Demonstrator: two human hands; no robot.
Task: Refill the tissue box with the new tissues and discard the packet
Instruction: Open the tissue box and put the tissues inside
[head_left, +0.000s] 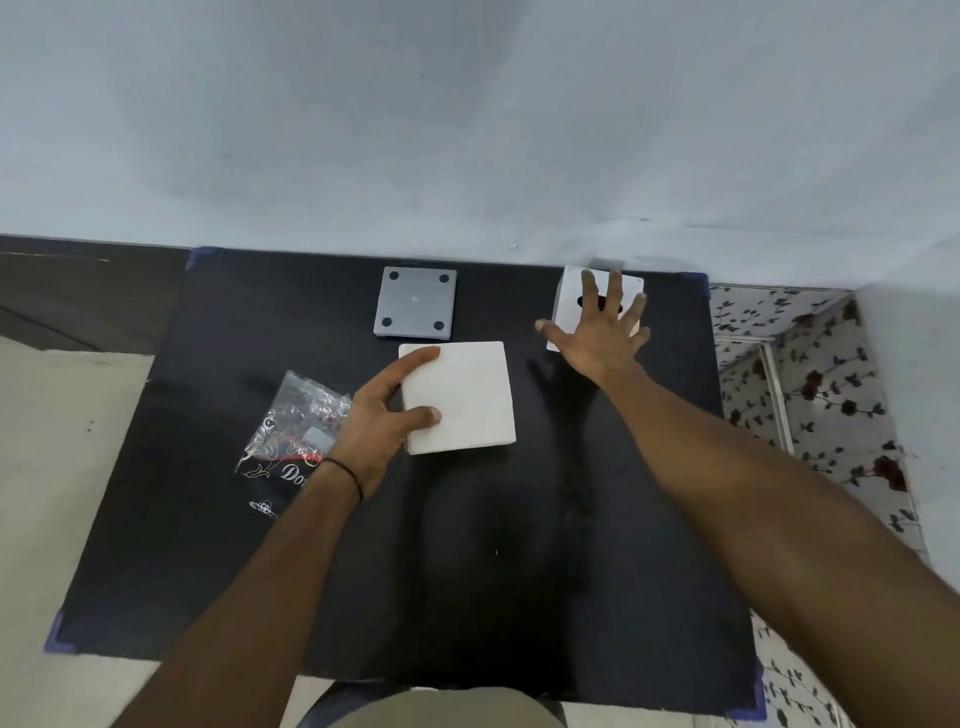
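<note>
Left hand (379, 421) pinches tissue stack (457, 397). Right hand (597, 332), spread, covers tissue box (571, 291) (contact unclear). Risk: one-sided pinch may fan loose sheets.

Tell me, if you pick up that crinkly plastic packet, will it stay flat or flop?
The plastic packet would probably flop: it already lies wrinkled and crumpled on the black table. It looks see-through and empty, so it is likely very light and might slide if nudged. It seems unlikely to roll or break.
</note>
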